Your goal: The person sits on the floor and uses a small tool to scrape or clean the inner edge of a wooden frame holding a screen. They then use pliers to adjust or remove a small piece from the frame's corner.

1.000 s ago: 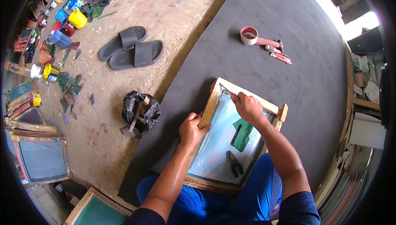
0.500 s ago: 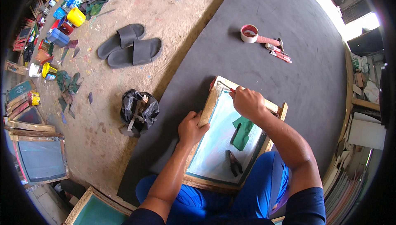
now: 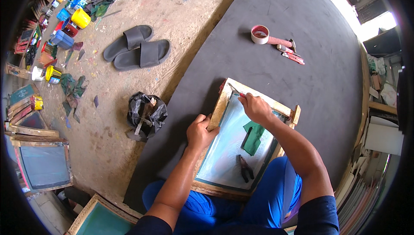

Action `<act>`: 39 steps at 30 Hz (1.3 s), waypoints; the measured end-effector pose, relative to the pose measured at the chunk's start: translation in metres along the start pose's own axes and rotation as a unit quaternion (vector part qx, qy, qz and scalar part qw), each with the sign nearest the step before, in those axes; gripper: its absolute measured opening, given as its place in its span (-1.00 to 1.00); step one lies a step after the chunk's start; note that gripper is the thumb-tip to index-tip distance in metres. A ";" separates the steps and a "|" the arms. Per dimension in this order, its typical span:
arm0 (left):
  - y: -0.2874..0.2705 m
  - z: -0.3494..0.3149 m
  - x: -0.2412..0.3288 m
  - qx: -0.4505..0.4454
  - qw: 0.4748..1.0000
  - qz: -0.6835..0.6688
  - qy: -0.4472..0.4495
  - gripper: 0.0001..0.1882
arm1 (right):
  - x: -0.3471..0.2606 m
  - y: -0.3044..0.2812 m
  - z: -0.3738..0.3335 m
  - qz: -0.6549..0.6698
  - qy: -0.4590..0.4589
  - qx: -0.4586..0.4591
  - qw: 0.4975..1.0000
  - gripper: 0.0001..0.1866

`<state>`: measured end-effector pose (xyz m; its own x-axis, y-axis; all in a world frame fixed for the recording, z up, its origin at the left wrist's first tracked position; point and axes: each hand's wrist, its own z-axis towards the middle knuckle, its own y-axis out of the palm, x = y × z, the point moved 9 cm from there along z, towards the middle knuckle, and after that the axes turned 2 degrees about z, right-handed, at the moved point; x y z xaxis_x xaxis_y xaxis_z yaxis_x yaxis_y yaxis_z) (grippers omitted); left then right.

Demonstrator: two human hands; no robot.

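Note:
A wooden screen-printing frame (image 3: 221, 107) with pale, blue-tinted mesh (image 3: 222, 151) rests against my lap, its far end on the dark mat. My left hand (image 3: 200, 132) is closed around the frame's left rail. My right hand (image 3: 256, 109) grips a slim screwdriver-like tool (image 3: 234, 89) with a red handle. Its thin shaft points at the far left inner corner of the frame; whether the tip touches the wood is too small to tell. Below my right hand, a folded green cloth (image 3: 253, 140) lies on the mesh. Dark-handled pliers (image 3: 246, 169) lie nearer to me.
On the dark mat (image 3: 297, 10) are a tape roll (image 3: 260, 34), a hammer (image 3: 278, 41) and red cutters (image 3: 294, 57). A black plastic bag (image 3: 147, 115) and slippers (image 3: 142, 54) lie on the floor at left. Paint containers (image 3: 80, 18) and more frames (image 3: 45, 166) line the far left.
My right hand has shifted slightly, and the tool's angle at the corner has changed a little. My left hand keeps its hold on the rail.

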<state>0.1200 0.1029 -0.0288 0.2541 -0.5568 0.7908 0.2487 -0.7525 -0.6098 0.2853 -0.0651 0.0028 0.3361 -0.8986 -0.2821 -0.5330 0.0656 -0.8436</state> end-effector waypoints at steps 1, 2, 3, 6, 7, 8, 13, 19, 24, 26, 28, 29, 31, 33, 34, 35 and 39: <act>0.000 0.000 0.000 0.000 1.000 -0.002 -0.003 -0.45 | -0.001 0.000 0.000 -0.004 -0.006 0.006 1.000 -0.43; -0.001 0.000 0.000 0.000 1.000 -0.004 -0.005 -0.45 | 0.000 0.000 0.000 -0.007 -0.012 0.012 1.000 -0.43; -0.001 0.000 0.001 0.000 1.000 -0.006 -0.007 -0.45 | 0.002 0.000 0.001 -0.011 -0.018 0.019 1.000 -0.43; 0.002 0.000 0.000 0.002 1.000 -0.011 -0.005 -0.45 | 0.014 0.019 0.016 0.150 -0.028 -0.017 0.988 -0.45; 0.002 -0.001 -0.002 0.004 1.000 -0.011 -0.004 -0.46 | 0.021 0.027 0.015 0.202 0.026 -0.061 0.977 -0.44; 0.002 -0.002 -0.002 0.000 1.000 -0.012 -0.005 -0.46 | 0.025 0.035 0.011 0.253 0.080 -0.105 0.958 -0.44; 0.000 0.000 0.003 -0.003 1.000 0.001 -0.006 -0.47 | 0.016 0.011 0.005 0.045 -0.141 0.152 0.977 -0.39; 0.000 -0.001 -0.001 0.002 1.000 -0.011 -0.005 -0.45 | 0.026 0.049 0.002 0.482 0.185 -0.237 0.823 -0.35; -0.001 0.000 0.003 -0.015 1.000 -0.002 -0.017 -0.43 | 0.021 0.032 -0.015 0.337 0.111 -0.069 0.932 -0.32; -0.002 -0.002 0.001 -0.015 1.000 0.010 -0.025 -0.42 | 0.004 0.031 -0.031 0.287 0.114 -0.037 0.950 -0.32; 0.001 -0.003 -0.004 -0.013 1.000 0.014 -0.019 -0.40 | -0.012 0.025 -0.042 0.264 0.131 -0.018 0.955 -0.33; 0.001 -0.003 -0.005 -0.010 1.000 0.011 -0.015 -0.39 | -0.013 0.031 -0.043 0.278 0.138 -0.011 0.951 -0.33; 0.005 -0.003 -0.005 -0.004 1.000 0.004 -0.005 -0.37 | -0.004 0.050 -0.038 0.304 0.153 0.004 0.940 -0.34; 0.008 -0.002 -0.007 -0.013 1.000 0.011 -0.013 -0.39 | -0.005 0.058 -0.038 0.343 0.183 -0.006 0.921 -0.39; 0.009 -0.002 -0.009 -0.016 1.000 0.014 -0.018 -0.39 | -0.013 0.058 -0.041 0.374 0.207 -0.014 0.904 -0.41; 0.008 -0.002 -0.012 -0.018 0.999 0.014 -0.023 -0.40 | -0.020 0.060 -0.044 0.404 0.230 -0.023 0.885 -0.43; 0.011 -0.002 -0.010 -0.024 1.000 0.002 -0.015 -0.43 | -0.039 0.068 -0.049 0.514 0.271 0.008 0.814 -0.50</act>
<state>0.1184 0.0996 -0.0437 0.2834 -0.5493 0.7861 0.2030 -0.7668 -0.6090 0.1982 -0.0469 -0.0217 -0.6747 -0.4249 -0.6035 -0.3056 0.9051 -0.2956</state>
